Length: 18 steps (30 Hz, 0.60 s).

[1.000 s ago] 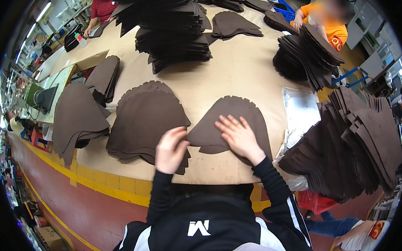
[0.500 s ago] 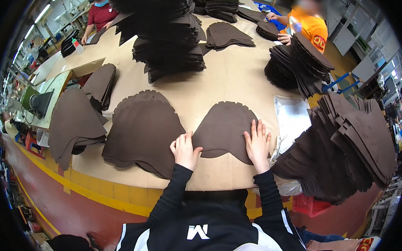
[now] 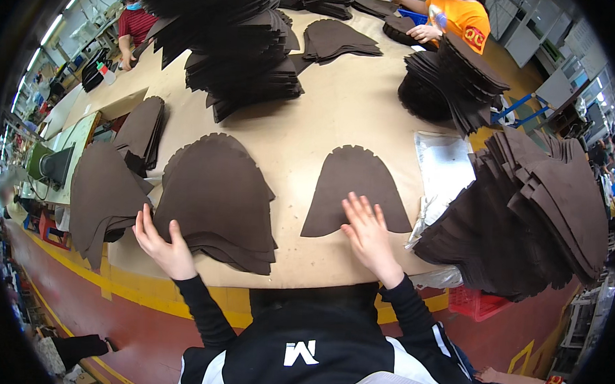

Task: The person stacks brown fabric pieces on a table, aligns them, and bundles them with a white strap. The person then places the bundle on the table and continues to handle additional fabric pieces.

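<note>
A bell-shaped dark brown sheet piece [image 3: 352, 184] with a notched curved top lies flat on the table in front of me. My right hand [image 3: 372, 244] rests on its lower edge, fingers stretched out. To the left is a stack of similar brown pieces [image 3: 218, 188], its lower edges slightly fanned. My left hand [image 3: 166, 249] is at that stack's lower left corner, thumb and fingers apart, holding nothing; whether its fingertips touch the stack I cannot tell. Another small pile of brown pieces [image 3: 105, 190] lies just beyond the left fingers.
A large leaning pile of brown pieces [image 3: 526, 208] stands at the right, beside a clear plastic sheet [image 3: 446, 167]. Tall stacks [image 3: 231, 51] rise at the far side. A red crate [image 3: 478, 302] sits below the table edge. Two people [image 3: 459, 20] [image 3: 138, 25] work across the table.
My left hand has moved left, from between the stack and the middle piece to the stack's left corner. My right hand has shifted left and nearer, onto the middle piece's lower edge.
</note>
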Motion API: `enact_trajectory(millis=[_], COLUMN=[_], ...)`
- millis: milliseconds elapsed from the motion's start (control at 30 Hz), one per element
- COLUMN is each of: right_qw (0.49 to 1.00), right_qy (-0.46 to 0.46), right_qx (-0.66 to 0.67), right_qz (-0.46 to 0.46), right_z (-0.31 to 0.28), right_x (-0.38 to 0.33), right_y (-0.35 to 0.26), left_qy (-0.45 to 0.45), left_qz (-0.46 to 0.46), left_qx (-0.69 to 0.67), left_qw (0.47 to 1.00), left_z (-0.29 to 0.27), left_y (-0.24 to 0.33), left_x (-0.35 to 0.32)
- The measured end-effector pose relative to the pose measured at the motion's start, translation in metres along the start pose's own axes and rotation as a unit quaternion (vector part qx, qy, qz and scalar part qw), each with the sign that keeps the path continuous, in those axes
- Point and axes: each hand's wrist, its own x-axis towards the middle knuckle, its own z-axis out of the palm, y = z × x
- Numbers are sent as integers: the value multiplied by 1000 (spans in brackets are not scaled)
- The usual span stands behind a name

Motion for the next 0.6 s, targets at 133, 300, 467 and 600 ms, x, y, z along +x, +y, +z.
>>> enact_trajectory(millis=[133,300,467,600], right_qw=[994,987,991,990], right_qy=[-104,-143,-106,-92], right_qx=[19,8,-82,-89], right_qz=[-42,-71,-25,59], right_z=[14,14,30,28], right_x=[17,58,117,165], right_y=[-13,17,54,86], left_qy=[-213,-451,-423,-408], left_qz=[89,242,300,304], left_qx=[-248,-155,-91,-87], left_qw=[941,845,850,856], left_z=[18,71,68,69], left_y=[59,102,103,105], left_x=[-54,-171,-173,-174])
